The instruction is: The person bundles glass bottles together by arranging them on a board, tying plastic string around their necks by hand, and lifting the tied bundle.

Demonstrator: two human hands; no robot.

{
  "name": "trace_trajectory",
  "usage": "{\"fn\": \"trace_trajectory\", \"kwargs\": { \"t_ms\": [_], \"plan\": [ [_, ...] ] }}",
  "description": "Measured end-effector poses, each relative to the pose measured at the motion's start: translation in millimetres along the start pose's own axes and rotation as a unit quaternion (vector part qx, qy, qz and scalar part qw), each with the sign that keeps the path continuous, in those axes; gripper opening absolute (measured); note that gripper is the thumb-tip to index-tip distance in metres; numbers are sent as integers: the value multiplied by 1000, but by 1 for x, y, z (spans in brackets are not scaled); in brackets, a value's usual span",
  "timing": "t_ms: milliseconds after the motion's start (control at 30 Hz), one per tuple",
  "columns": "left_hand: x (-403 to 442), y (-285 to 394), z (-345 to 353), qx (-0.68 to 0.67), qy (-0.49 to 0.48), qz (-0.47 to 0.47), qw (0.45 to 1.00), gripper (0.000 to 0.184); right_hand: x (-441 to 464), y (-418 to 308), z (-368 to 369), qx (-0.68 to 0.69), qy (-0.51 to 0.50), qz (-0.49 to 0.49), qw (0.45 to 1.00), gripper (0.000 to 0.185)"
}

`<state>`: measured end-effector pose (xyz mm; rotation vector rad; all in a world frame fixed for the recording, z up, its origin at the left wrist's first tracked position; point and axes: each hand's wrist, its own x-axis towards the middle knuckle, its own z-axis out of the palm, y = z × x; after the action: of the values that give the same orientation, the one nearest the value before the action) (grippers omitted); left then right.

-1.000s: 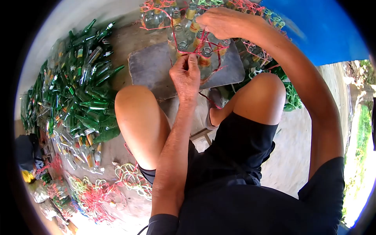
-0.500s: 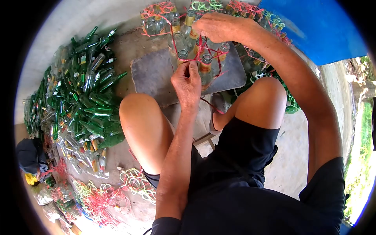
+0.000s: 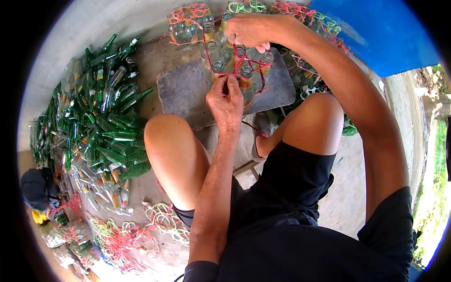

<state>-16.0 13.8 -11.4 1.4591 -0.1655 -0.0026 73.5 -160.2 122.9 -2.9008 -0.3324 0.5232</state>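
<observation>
Your left hand [image 3: 225,101], upper centre of the frame, pinches thumb against forefinger on red string [image 3: 236,60] at the near edge of a cluster of clear glass bottles [image 3: 212,49]. Your right hand [image 3: 253,32] arches over the far side of the same cluster, its fingers bent downward; a taut strand runs up to them, but the fingertips are partly hidden — whether they grip it, you cannot tell from here. The string passes around the bottle necks and crosses between them.

The bottles stand upright, mouths up, on a grey slab [image 3: 181,89] that lies between and beyond your bare knees. Behind them, along the top of the frame, stands another bottle group [image 3: 185,30] laced with red string, and beside it a tangle of green string [image 3: 246,6] rests over more bottle tops. A blue panel [image 3: 361,37] fills the upper right.

At left, a heap of green bottles [image 3: 112,117] lies against a pale wall, with clear ones [image 3: 101,188] at its lower edge. A loose snarl of red and pale green string [image 3: 122,237] spreads across the floor at lower left — near a dark cap-like item [image 3: 36,188] and something yellow [image 3: 39,216] at the frame's edge.
</observation>
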Motion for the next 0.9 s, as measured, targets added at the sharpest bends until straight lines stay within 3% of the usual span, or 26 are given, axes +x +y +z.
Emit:
{"fn": "trace_trajectory", "kwargs": {
  "t_ms": [367, 500, 600, 700, 800, 900],
  "plan": [
    [4, 1, -10, 24, -5, 36, 999, 18, 5, 1, 6, 61, -17, 40, 997, 10],
    [7, 2, -21, 47, -20, -1, 999, 17, -3, 4, 11, 48, -27, 46, 997, 11],
    [7, 12, -25, 70, -13, 4, 997, 18, -9, 25, 41, 36, 191, -91, 977, 9],
    [7, 25, -28, 124, -10, 51, 991, 18, -40, 3, 65, -4, 365, -67, 929, 11],
    [9, 31, -31, 174, -19, 84, 981, 18, -80, -43, 86, 87, 329, -45, 939, 26],
    [14, 38, -37, 233, -44, 108, 966, 21, -86, -53, 109, 105, 368, -17, 924, 22]
  ]
}}
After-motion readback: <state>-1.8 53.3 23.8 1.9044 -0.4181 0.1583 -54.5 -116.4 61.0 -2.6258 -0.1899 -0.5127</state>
